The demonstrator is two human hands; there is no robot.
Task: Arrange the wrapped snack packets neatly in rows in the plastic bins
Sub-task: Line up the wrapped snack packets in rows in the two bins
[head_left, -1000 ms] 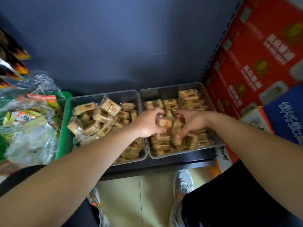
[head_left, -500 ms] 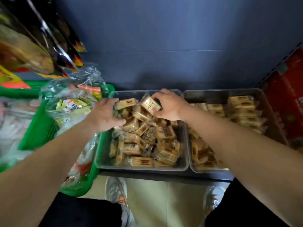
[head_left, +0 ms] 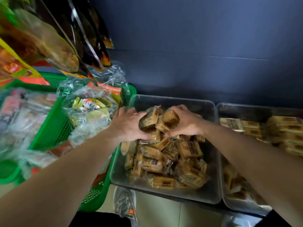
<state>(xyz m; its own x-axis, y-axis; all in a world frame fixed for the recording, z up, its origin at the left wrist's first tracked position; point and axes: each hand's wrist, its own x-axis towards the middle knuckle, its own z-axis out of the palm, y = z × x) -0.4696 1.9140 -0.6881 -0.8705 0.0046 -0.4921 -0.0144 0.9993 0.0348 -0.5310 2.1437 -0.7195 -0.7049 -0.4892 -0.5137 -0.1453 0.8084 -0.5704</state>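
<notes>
Two clear plastic bins stand side by side on a dark shelf. The left bin (head_left: 211,181) holds a loose heap of brown wrapped snack packets (head_left: 165,158). The right bin (head_left: 229,200) holds packets stacked in neater rows (head_left: 282,130) at its back. Both hands are over the back of the left bin. My left hand (head_left: 126,125) and my right hand (head_left: 186,123) squeeze a small bunch of packets (head_left: 157,120) between them, lifted a little above the heap.
A green mesh basket (head_left: 54,130) with clear bags of other snacks sits left of the bins, touching the left bin. Snack bags (head_left: 54,41) hang above it. A dark blue wall (head_left: 196,51) backs the shelf. Pale floor (head_left: 164,212) and a shoe lie below.
Both hands left the right bin, went to the left bin, then closed together around a bunch of packets at its back. The view swung left.
</notes>
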